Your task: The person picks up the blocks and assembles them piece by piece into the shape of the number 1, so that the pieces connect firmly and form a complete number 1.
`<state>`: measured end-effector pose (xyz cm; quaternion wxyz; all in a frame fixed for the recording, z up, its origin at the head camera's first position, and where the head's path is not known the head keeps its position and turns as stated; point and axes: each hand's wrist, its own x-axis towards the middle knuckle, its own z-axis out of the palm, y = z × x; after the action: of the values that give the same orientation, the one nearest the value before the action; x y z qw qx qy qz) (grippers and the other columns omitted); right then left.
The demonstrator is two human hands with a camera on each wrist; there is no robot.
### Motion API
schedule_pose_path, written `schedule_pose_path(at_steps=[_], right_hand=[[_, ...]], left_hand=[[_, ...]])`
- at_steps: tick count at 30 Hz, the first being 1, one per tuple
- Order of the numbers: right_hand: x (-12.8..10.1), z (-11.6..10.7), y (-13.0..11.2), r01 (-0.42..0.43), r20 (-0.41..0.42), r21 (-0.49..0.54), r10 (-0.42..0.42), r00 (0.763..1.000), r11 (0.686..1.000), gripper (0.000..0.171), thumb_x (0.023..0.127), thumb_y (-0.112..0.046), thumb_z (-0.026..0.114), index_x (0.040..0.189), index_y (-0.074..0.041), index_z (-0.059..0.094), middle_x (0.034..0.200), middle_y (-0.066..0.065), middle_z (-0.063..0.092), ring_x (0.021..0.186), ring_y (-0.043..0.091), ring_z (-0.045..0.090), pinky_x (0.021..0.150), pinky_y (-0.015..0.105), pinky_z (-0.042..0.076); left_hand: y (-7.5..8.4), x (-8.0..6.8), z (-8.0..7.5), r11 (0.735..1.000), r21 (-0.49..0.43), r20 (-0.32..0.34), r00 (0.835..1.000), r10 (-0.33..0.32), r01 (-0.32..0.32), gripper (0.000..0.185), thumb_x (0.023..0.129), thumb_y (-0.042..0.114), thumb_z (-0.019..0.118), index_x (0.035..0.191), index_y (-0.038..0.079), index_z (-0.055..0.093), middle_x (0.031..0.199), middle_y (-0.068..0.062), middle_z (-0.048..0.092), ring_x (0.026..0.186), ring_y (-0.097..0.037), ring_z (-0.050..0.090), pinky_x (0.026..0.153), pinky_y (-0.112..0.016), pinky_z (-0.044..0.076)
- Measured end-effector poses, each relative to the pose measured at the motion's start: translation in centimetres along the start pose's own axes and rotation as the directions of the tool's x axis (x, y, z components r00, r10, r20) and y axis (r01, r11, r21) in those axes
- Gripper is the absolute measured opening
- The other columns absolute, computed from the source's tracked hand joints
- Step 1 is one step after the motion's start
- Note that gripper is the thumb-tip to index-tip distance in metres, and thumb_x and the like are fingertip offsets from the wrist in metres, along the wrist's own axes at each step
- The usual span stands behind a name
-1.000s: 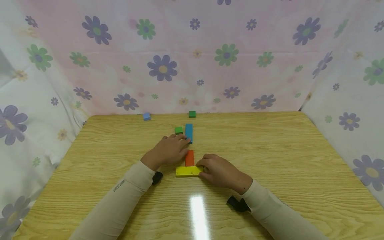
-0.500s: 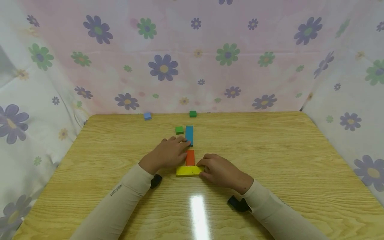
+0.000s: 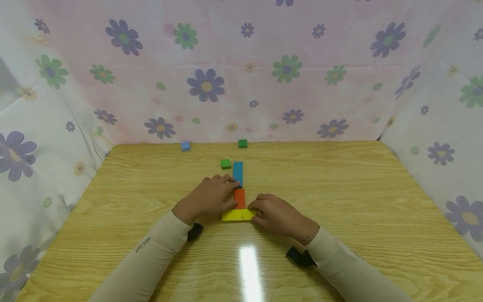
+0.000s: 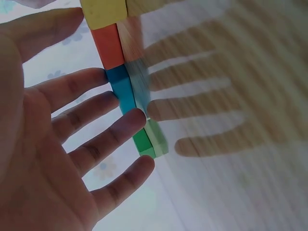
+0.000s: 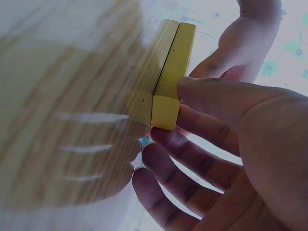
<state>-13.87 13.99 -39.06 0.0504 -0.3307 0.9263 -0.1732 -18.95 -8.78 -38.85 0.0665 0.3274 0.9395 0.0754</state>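
A light wood-grain table (image 3: 339, 197) fills the view, a bright glare streak near its front edge. Pale cloth (image 3: 234, 71) printed with purple and green flowers screens three sides.

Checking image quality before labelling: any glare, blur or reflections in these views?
Head view: sharp, with a bright glare streak on the table just in front of the yellow block. Left wrist view: the glossy tabletop mirrors the left hand's fingers; the surface is smeared. Right wrist view: wood grain blurred, the right hand darkly backlit.
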Motion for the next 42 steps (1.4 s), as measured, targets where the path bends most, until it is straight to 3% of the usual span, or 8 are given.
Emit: schedule_pose_path(at_steps=[29, 42], right_hand=[[0.09, 0.09, -0.01, -0.013, 0.013, 0.014, 0.013, 1.000, 1.000, 0.028, 0.090, -0.018, 0.074, 0.116, -0.007, 0.074, 0.104, 0.002, 0.068, 0.085, 0.010, 0.059, 0.074, 0.025, 0.053], [0.03, 0.06, 0.19, 0.006, 0.003, 0.000, -0.006, 1.000, 1.000, 0.028, 0.090, -0.018, 0.074, 0.115, -0.006, 0.073, 0.102, 0.003, 0.068, 0.084, 0.011, 0.058, 0.073, 0.024, 0.053]], left_hand=[[0.26, -0.87, 0.70, 0.999, -0.015, -0.081, 0.995, 0.049, -0.050, 0.052, 0.100, 0.038, 0.059, 0.147, 0.017, 0.052, 0.147, -0.006, 0.050, 0.128, -0.030, 0.053, 0.096, -0.055, 0.049], [0.05, -0.64, 0.75, 0.998, -0.049, -0.060, 0.997, 0.038, -0.041, 0.052, 0.100, 0.039, 0.058, 0.148, 0.019, 0.051, 0.150, -0.005, 0.047, 0.132, -0.029, 0.051, 0.102, -0.055, 0.046]])
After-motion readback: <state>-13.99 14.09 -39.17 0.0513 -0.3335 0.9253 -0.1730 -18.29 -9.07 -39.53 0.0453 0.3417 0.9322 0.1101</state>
